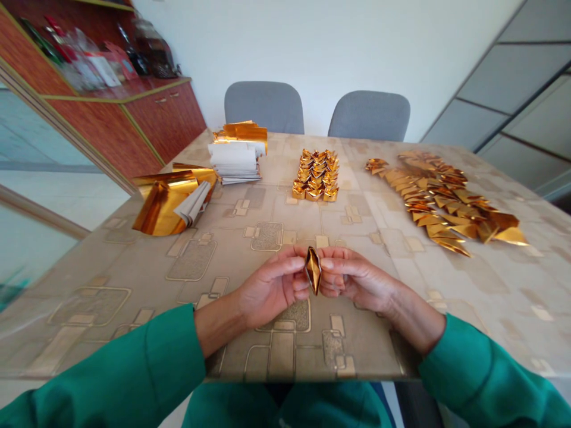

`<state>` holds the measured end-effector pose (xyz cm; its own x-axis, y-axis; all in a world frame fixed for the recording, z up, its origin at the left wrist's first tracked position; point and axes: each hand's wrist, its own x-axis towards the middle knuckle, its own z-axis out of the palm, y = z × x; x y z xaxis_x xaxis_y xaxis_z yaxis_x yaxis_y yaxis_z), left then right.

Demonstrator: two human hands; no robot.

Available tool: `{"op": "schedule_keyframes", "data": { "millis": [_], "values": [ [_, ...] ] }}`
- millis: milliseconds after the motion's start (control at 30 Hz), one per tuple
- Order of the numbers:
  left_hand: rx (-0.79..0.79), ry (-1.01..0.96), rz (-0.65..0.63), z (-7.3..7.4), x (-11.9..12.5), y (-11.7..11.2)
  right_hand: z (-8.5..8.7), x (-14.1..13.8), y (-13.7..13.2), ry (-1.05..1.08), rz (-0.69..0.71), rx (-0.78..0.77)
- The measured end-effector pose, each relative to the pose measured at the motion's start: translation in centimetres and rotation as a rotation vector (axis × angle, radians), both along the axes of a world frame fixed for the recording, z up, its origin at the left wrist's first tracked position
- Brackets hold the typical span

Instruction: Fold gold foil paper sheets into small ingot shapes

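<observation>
Left hand [267, 288] and right hand [352, 279] are half curled, both pinching a small pointed gold foil boat [313, 270] from either side, lower middle of the frame, above a beige patterned tabletop [111, 267].

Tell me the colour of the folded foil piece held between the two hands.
The folded foil piece is shiny gold-orange, shown best in the head view.

From the near side of the table [111, 333], foil sheets [172, 202] lie at ten o'clock, a stack of paper slips [236, 160] at eleven, folded foil ingots [316, 175] at twelve (packed quite tightly together), and looser folded pieces [439, 202] at two, with two chairs [264, 107] beyond.
</observation>
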<state>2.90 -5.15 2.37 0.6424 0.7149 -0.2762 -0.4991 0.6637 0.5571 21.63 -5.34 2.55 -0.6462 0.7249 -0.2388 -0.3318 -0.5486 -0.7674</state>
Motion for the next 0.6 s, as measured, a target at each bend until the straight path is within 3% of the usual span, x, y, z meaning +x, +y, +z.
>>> {"op": "schedule_keyframes", "data": {
  "millis": [167, 300, 600],
  "values": [
    [0.177, 0.189, 0.014, 0.22, 0.03, -0.27, 0.00, -0.15, 0.02, -0.054, -0.027, -0.004],
    [0.233, 0.309, 0.106, 0.23, 0.14, -0.26, -0.22, -0.24, 0.01, -0.009, 0.023, -0.021],
    [0.253, 0.308, 0.093, 0.09, 0.00, 0.00, -0.76, -0.07, 0.24, 0.048, 0.009, -0.033]
  ]
}}
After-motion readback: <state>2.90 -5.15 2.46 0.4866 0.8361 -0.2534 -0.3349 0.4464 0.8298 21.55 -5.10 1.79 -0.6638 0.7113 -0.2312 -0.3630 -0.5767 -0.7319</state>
